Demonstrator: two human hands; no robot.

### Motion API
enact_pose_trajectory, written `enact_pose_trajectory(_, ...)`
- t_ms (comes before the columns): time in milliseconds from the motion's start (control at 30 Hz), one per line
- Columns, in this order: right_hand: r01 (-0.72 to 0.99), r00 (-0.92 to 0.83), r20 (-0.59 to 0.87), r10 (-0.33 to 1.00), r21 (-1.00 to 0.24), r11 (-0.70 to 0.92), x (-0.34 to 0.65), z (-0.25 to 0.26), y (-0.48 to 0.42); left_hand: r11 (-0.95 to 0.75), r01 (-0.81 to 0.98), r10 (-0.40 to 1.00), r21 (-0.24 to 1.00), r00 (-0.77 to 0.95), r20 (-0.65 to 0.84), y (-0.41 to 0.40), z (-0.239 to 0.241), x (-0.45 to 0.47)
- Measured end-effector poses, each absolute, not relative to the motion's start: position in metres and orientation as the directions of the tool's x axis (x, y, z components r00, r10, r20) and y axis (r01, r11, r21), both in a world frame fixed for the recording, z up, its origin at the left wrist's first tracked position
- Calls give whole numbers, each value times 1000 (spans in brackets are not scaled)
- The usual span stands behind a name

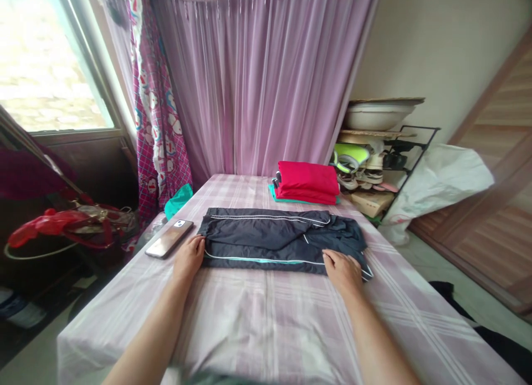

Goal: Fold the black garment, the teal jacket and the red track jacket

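Observation:
A dark grey garment [274, 238] with white and teal piping lies folded lengthwise across the table [266, 329], which has a pink plaid cloth. My left hand [189, 257] rests at the garment's left end, fingers curled over its edge. At the near right corner of the garment my right hand [343, 270] presses down, fingers bent on the fabric. Both forearms reach in from the bottom of the view.
A phone [169, 238] lies left of the garment. A stack of folded red and teal clothes [306, 183] sits at the far end. A teal cloth [178, 201] hangs at the far left edge. A shoe rack [374, 163] and white sack [436, 180] stand right.

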State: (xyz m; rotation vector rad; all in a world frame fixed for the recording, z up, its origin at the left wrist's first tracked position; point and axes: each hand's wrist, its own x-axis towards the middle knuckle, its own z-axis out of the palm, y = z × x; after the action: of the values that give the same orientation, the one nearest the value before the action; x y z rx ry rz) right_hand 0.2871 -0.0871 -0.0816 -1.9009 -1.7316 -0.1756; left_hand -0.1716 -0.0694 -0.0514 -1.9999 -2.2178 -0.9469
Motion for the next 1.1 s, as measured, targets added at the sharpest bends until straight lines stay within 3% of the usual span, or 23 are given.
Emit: enact_pose_trajectory(1100,957,120,390,913,-291,-1,292,-77,-86,7,891,905,454,-199,375,-70,-48,-172)
